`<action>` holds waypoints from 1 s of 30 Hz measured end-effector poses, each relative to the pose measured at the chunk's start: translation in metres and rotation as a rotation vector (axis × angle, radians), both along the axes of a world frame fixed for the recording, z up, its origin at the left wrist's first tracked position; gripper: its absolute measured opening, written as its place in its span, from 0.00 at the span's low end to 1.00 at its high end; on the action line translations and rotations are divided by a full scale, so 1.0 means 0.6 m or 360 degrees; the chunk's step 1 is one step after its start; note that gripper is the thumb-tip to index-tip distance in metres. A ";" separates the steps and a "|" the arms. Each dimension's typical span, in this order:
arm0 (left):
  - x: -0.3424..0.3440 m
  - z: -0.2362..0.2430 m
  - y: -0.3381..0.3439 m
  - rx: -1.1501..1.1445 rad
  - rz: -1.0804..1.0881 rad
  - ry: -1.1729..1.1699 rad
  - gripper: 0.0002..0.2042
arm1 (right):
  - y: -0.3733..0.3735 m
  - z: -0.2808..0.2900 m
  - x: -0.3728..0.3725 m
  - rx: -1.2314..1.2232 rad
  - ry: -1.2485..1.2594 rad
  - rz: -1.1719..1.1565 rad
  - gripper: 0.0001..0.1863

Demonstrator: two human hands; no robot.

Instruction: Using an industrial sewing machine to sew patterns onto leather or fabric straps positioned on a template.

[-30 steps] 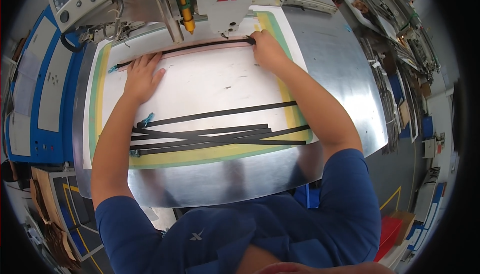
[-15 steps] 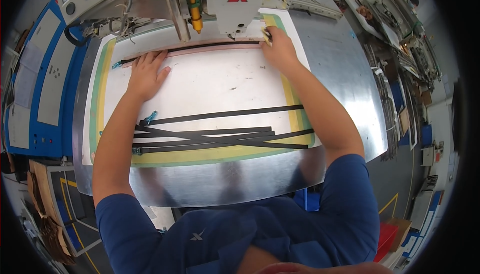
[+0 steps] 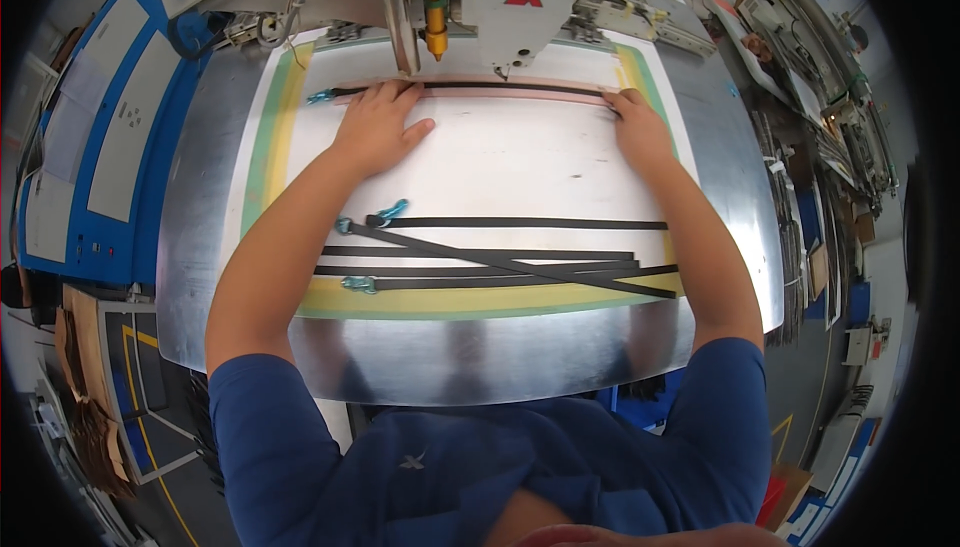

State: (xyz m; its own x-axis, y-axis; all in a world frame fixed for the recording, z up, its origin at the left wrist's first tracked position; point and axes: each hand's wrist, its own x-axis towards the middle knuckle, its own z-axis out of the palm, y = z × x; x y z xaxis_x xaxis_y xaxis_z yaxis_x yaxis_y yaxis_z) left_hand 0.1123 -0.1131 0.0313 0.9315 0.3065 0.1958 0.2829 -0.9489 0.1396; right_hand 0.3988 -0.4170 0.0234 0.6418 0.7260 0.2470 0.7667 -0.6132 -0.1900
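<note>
A narrow black strap (image 3: 515,88) lies across the pink-edged guide (image 3: 480,97) on a white board (image 3: 500,157). A teal wrapped piece (image 3: 321,96) is at its left end. My left hand (image 3: 378,132) lies flat over the strap's left part, fingers extended and thumb apart. At the strap's right end, my right hand (image 3: 640,127) has its fingers curled and pressed onto the strap; the fingertips are partly hidden. Nearer to me, several loose black straps (image 3: 520,223) lie crossed on the board, some with teal wrapped ends (image 3: 393,213).
Over the far edge hang a white machine head (image 3: 520,7), a brass-coloured nozzle (image 3: 435,7) and a metal tube (image 3: 397,12). Yellow and green tape (image 3: 268,157) borders the board on a metal table (image 3: 450,357). A blue cabinet (image 3: 110,137) stands at left.
My view has shifted, so the board and machine appear farther right. My right hand's fingers have come down and curled onto the strap's end. My left hand stays flat on the strap.
</note>
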 end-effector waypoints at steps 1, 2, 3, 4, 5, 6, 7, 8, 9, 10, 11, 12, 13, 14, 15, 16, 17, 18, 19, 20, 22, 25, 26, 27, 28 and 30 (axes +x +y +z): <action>-0.005 0.004 0.004 -0.0001 0.0008 0.0004 0.27 | -0.011 0.003 0.009 0.0025 0.0001 -0.0016 0.21; -0.013 0.007 0.010 0.0063 0.0084 0.0036 0.28 | -0.022 0.003 0.019 0.0052 0.0002 -0.0034 0.20; -0.016 0.009 0.017 0.0129 0.0143 0.0067 0.28 | -0.036 0.001 0.033 0.0062 -0.0023 -0.0053 0.18; -0.026 0.004 0.030 0.0136 0.0141 0.0073 0.28 | -0.039 0.003 0.041 0.0068 -0.0016 -0.0055 0.18; -0.039 -0.006 0.045 0.0153 0.0121 -0.0024 0.28 | -0.042 0.008 0.049 -0.0019 -0.0028 -0.0109 0.19; -0.048 -0.013 0.053 0.0169 0.0099 -0.0120 0.29 | -0.042 0.015 0.053 -0.0108 -0.0038 -0.0163 0.19; -0.054 -0.022 0.059 0.0175 0.0092 -0.0115 0.29 | -0.036 0.021 0.055 -0.0199 -0.0059 -0.0183 0.16; -0.059 -0.031 0.064 0.0078 0.0007 -0.0155 0.28 | -0.031 0.021 0.050 -0.0193 -0.0053 -0.0190 0.16; -0.061 -0.036 0.064 -0.0022 -0.0075 -0.0196 0.28 | -0.019 0.023 0.039 -0.0238 -0.0069 -0.0169 0.15; -0.055 -0.032 0.055 -0.0020 -0.0086 -0.0196 0.28 | -0.007 0.025 0.027 -0.0283 -0.0089 -0.0154 0.15; -0.045 -0.031 0.042 -0.0094 -0.0070 -0.0204 0.28 | 0.007 0.022 0.014 -0.0280 -0.0088 -0.0163 0.15; -0.032 -0.028 0.027 -0.0170 -0.0057 -0.0216 0.28 | 0.024 0.018 0.000 -0.0233 -0.0039 -0.0099 0.14; -0.020 -0.025 0.012 -0.0171 -0.0071 -0.0217 0.28 | 0.039 0.014 -0.015 -0.0186 0.0012 -0.0037 0.14; -0.009 -0.023 -0.002 -0.0167 -0.0097 -0.0191 0.28 | 0.055 0.012 -0.028 -0.0199 0.0018 -0.0006 0.14; -0.001 -0.021 -0.015 -0.0162 -0.0114 -0.0163 0.29 | 0.073 0.011 -0.041 -0.0211 0.0026 0.0035 0.13; 0.009 -0.021 -0.025 -0.0161 -0.0118 -0.0161 0.29 | 0.088 0.012 -0.056 -0.0210 0.0028 0.0030 0.13; 0.020 -0.021 -0.033 -0.0211 -0.0122 -0.0124 0.31 | 0.101 0.013 -0.069 -0.0175 0.0054 0.0082 0.13; 0.028 -0.018 -0.038 -0.0254 -0.0119 -0.0086 0.32 | 0.119 0.016 -0.080 -0.0133 0.0081 0.0141 0.13; 0.038 -0.015 -0.049 -0.0250 -0.0118 -0.0085 0.32 | 0.130 0.019 -0.087 -0.0142 0.0100 0.0134 0.12; 0.049 -0.013 -0.062 -0.0205 -0.0151 -0.0061 0.34 | 0.131 0.019 -0.087 -0.0139 0.0100 0.0137 0.12; 0.071 -0.011 -0.083 -0.0161 -0.0176 -0.0039 0.36 | 0.133 0.015 -0.083 -0.0194 0.0029 0.0055 0.14; 0.098 -0.005 -0.108 -0.0108 -0.0241 -0.0040 0.37 | 0.112 0.007 -0.057 -0.0252 -0.0078 0.0025 0.13; 0.106 0.002 -0.114 -0.0167 -0.0180 0.0030 0.39 | 0.103 0.003 -0.055 -0.0260 -0.0080 0.0031 0.13; 0.115 0.007 -0.118 -0.0225 -0.0118 0.0098 0.40 | 0.093 0.002 -0.055 -0.0177 -0.0056 0.0044 0.13; 0.123 0.007 -0.121 -0.0230 -0.0111 0.0094 0.40 | 0.089 0.002 -0.056 -0.0094 -0.0031 0.0057 0.13; 0.136 0.007 -0.124 -0.0202 0.0010 0.0119 0.41 | 0.093 0.000 -0.060 -0.0086 -0.0017 0.0036 0.13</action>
